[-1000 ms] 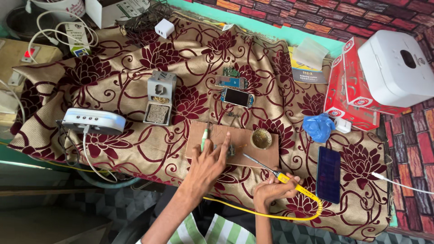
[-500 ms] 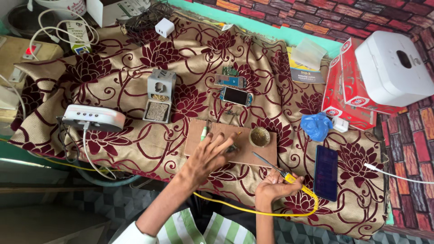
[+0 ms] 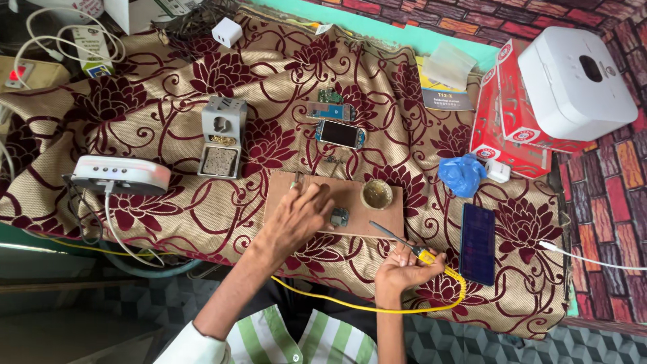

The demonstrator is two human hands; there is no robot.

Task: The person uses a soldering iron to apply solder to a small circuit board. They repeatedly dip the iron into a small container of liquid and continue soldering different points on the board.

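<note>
My left hand (image 3: 296, 219) rests on a brown board (image 3: 387, 217) and pinches a thin tool (image 3: 296, 178) that sticks out past the fingers. A small circuit board (image 3: 340, 217) lies right beside those fingers. My right hand (image 3: 399, 268) sits at the table's front edge and grips a soldering iron (image 3: 423, 255) with a yellow handle. Its metal tip points up and left over the brown board, short of the circuit board. A yellow cord (image 3: 377, 309) trails from the iron. A round tin (image 3: 376, 194) stands on the board.
A grey iron stand (image 3: 221, 135) and a white device (image 3: 121, 175) sit to the left on the flowered cloth (image 3: 168, 87). Phone parts (image 3: 340, 133) lie behind the board. To the right are a dark phone (image 3: 478, 243), a blue bag (image 3: 461, 175), red boxes (image 3: 499, 128) and a white case (image 3: 573, 81).
My left hand has slid a little further onto the board, its arm showing more. My right hand keeps the iron in about the same place. The view has shifted slightly.
</note>
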